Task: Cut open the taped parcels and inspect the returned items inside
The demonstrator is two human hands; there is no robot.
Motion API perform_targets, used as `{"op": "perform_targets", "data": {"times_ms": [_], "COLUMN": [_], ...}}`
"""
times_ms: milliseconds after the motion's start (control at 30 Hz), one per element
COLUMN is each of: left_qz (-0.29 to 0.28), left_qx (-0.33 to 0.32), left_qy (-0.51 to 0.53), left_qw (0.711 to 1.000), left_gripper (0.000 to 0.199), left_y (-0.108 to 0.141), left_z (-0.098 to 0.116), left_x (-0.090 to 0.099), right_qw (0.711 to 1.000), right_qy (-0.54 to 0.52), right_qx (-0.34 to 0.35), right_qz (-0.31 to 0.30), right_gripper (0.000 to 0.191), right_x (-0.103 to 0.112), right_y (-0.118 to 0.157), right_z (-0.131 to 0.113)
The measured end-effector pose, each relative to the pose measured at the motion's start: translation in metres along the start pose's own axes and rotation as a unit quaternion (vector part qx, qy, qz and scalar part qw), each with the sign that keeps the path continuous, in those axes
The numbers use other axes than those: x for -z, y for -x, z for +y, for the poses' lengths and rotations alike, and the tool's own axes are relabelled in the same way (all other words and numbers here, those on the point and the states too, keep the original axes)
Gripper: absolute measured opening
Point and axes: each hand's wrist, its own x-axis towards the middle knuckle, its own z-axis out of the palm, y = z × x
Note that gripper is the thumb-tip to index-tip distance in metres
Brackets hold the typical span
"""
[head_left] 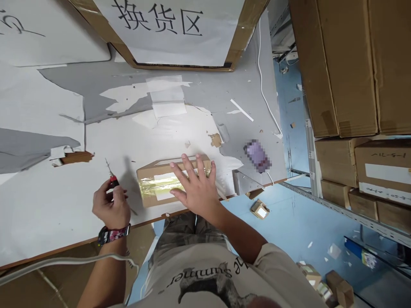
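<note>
On a torn white table top (58, 214) there are two hands, one box and one small tool. The left hand (111, 205) is just left of the box and does not touch it. Its fingers curl around a small screwdriver with a red handle (113, 182), and it has a firm hold. The thin metal tip points up. A watch with a bright strap (112, 235) sits on that wrist.

The right hand (195, 188) is open wide with its fingers spread. It lies flat on top of the box and does not grip it. The small brown cardboard box (150, 175) lies near the front edge of the table, with shiny clear tape (157, 188) around it.

One blurry purple thing (257, 156) lies to the right of the box. One white cord (261, 72) runs up the table. At the far end is one white paper sign with black Chinese writing (173, 25). To the right, many big brown cardboard boxes (346, 72) are stacked by a grey metal shelf (353, 209). One little box (260, 209) lies on the blue floor.
</note>
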Motion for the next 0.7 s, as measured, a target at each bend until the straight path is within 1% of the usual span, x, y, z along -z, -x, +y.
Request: {"op": "perform_targets", "data": {"times_ms": [33,133,233,300,367,400,467,500,533,567,600,633,700], "left_qz": [0.002,-0.032,-0.079,-0.118,-0.156,-0.171,-0.177,-0.172,-0.167,-0.170,-0.177,-0.185,-0.193], "left_qx": [0.013,0.082,0.153,0.182,0.172,0.152,0.100,0.076,0.060,0.051,0.046,0.043,0.033], "left_qy": [0.032,0.143,0.251,0.305,0.328,0.323,0.284,0.266,0.255,0.248,0.242,0.237,0.223], "left_qw": [0.999,0.986,0.952,0.927,0.916,0.919,0.937,0.945,0.951,0.952,0.953,0.953,0.955], "left_gripper": [0.058,0.053,0.057,0.063,0.069,0.071,0.073,0.073,0.073,0.073,0.073,0.072,0.068], "left_y": [0.000,0.002,0.006,0.014,0.025,0.031,0.041,0.044,0.047,0.048,0.049,0.049,0.046], "left_z": [0.003,0.014,0.030,0.043,0.057,0.063,0.073,0.077,0.079,0.080,0.080,0.079,0.078], "left_x": [-0.001,-0.003,-0.002,0.000,-0.001,-0.002,-0.007,-0.010,-0.013,-0.016,-0.019,-0.021,-0.023], "right_qw": [1.000,1.000,0.999,0.999,0.999,1.000,1.000,0.999,0.997,0.990,0.979,0.965,0.935], "right_qy": [-0.004,-0.020,-0.019,-0.010,-0.001,0.003,0.002,-0.006,-0.023,-0.050,-0.089,-0.137,-0.231], "right_qx": [0.001,0.003,0.001,-0.001,-0.003,-0.002,-0.008,-0.023,-0.051,-0.094,-0.143,-0.187,-0.247], "right_qz": [0.005,0.021,0.029,0.032,0.032,0.028,0.028,0.039,0.059,0.088,0.113,0.122,0.109], "right_gripper": [0.104,0.101,0.095,0.089,0.084,0.081,0.076,0.073,0.073,0.075,0.081,0.088,0.096], "right_x": [-0.001,-0.006,-0.013,-0.015,-0.014,-0.012,-0.007,-0.005,-0.003,-0.003,-0.003,-0.005,-0.010], "right_y": [0.000,0.000,-0.001,-0.003,-0.005,-0.004,0.001,0.005,0.009,0.013,0.017,0.020,0.021], "right_z": [0.001,0.003,0.005,0.006,0.008,0.009,0.014,0.018,0.022,0.027,0.031,0.035,0.039]}}
